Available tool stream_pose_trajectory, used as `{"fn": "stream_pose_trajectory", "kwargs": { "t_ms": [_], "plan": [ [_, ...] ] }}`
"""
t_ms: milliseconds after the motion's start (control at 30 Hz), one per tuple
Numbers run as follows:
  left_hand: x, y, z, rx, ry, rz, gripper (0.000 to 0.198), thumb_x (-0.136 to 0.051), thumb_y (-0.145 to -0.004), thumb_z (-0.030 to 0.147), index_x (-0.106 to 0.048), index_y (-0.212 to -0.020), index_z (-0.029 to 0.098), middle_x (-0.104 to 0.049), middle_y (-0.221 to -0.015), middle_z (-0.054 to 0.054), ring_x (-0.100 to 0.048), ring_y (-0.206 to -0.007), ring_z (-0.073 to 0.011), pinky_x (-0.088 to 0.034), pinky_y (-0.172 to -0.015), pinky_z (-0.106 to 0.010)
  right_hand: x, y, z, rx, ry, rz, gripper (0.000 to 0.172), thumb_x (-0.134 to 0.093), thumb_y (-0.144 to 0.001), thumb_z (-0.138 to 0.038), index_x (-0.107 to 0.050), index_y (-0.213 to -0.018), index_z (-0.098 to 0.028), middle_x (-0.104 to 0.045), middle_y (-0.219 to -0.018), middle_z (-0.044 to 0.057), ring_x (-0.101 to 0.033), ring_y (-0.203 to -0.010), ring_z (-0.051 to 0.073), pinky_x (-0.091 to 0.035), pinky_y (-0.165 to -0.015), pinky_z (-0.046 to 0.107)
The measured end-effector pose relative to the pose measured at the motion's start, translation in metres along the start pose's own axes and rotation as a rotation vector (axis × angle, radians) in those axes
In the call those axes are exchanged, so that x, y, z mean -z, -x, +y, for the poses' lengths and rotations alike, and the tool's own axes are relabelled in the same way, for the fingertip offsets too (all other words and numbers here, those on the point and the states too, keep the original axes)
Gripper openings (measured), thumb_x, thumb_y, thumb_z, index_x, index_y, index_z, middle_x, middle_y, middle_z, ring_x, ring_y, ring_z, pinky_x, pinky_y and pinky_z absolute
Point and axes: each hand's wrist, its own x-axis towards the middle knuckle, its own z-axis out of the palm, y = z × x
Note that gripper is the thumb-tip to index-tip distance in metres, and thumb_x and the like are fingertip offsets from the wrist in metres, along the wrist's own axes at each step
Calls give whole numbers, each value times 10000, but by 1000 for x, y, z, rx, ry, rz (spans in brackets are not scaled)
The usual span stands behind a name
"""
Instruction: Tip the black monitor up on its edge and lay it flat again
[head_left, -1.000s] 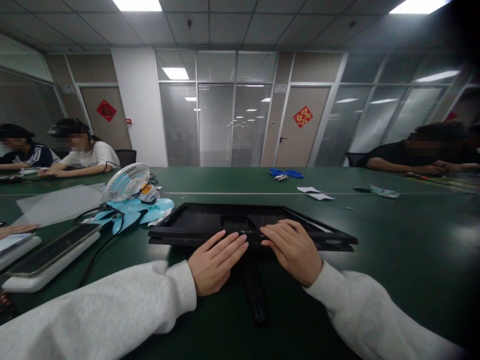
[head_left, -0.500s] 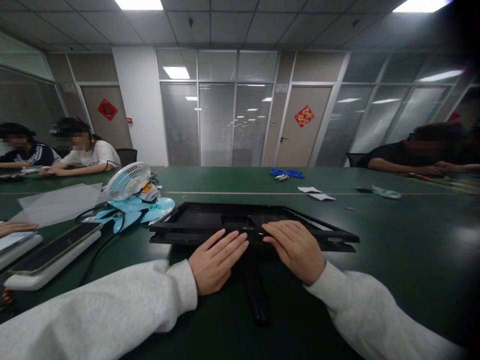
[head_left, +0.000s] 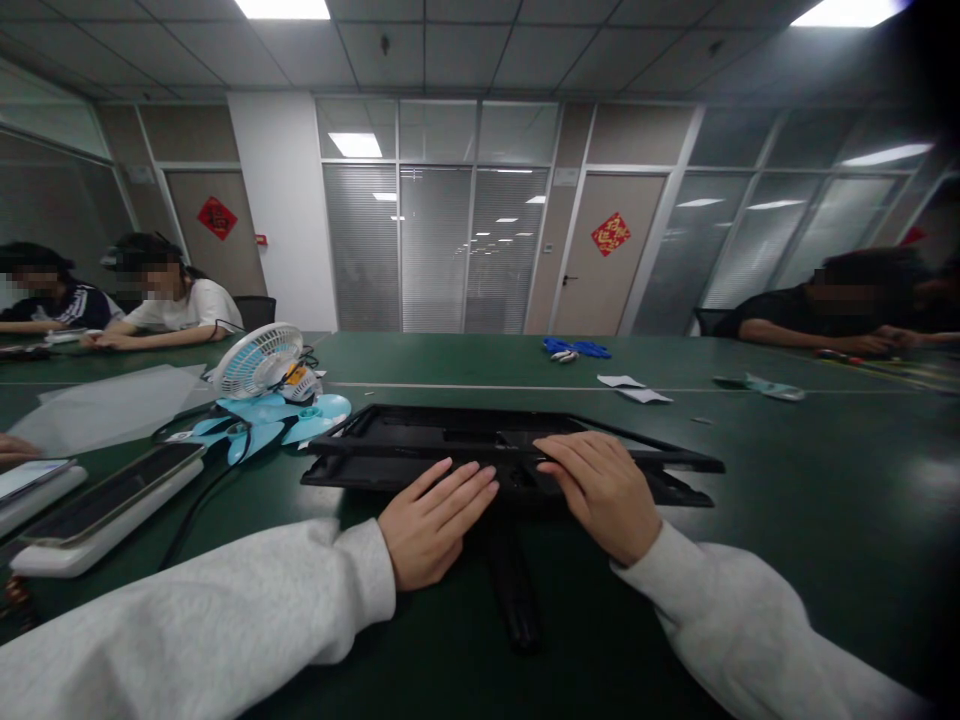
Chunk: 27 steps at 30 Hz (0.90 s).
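Observation:
A flat black plastic housing (head_left: 360, 472), like the shell of a monitor, lies before me on the green table. Over it sits a thin black rectangular frame (head_left: 675, 459), its near edge held above the housing by a visible gap. With thumb and fingers my right hand (head_left: 604, 495) pinches this near edge just right of the middle. My left hand (head_left: 439, 525) rests on the housing's near edge, fingers stretched out and close together. Toward me, below the housing, extends a black stand-like piece (head_left: 514, 600); how it joins is hidden.
Left of the housing lie light blue fan blades (head_left: 262, 425) beside a white fan cage (head_left: 259, 360). Phones on white stands (head_left: 112, 510) are at the far left, near another person's hand. Blue gloves (head_left: 577, 348) and white paper (head_left: 636, 390) lie farther back. Other people sit on both sides.
My right hand has moved slightly up and right, raising the near edge of the frame. The gap above the housing is wider. My left hand has stayed in place.

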Motion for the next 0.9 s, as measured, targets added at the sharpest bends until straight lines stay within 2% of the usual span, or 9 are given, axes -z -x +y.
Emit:
{"fn": "stream_pose_trajectory", "kwargs": {
  "t_ms": [533,900],
  "plan": [
    [0,-4,3,5,-12,6,605,-449,-891,132,-371,-1484,44,-292,-1579,-105,-229,-1477,-248,-138,-1231,-441,0,2,-8,1,-24,-54,195,-560,-939,-217,-639,-1107,-157,-685,-1031,81,-580,-944,210,-438,-851,365],
    [-2,-2,1,-24,-26,1,592,-448,-902,153,-380,-1482,50,-307,-1574,-104,-292,-1451,-255,-163,-1221,-444,1,4,-9,-17,-90,-87,192,-577,-923,-225,-649,-1088,-159,-678,-1022,83,-579,-914,211,-443,-790,355]
  ]
}}
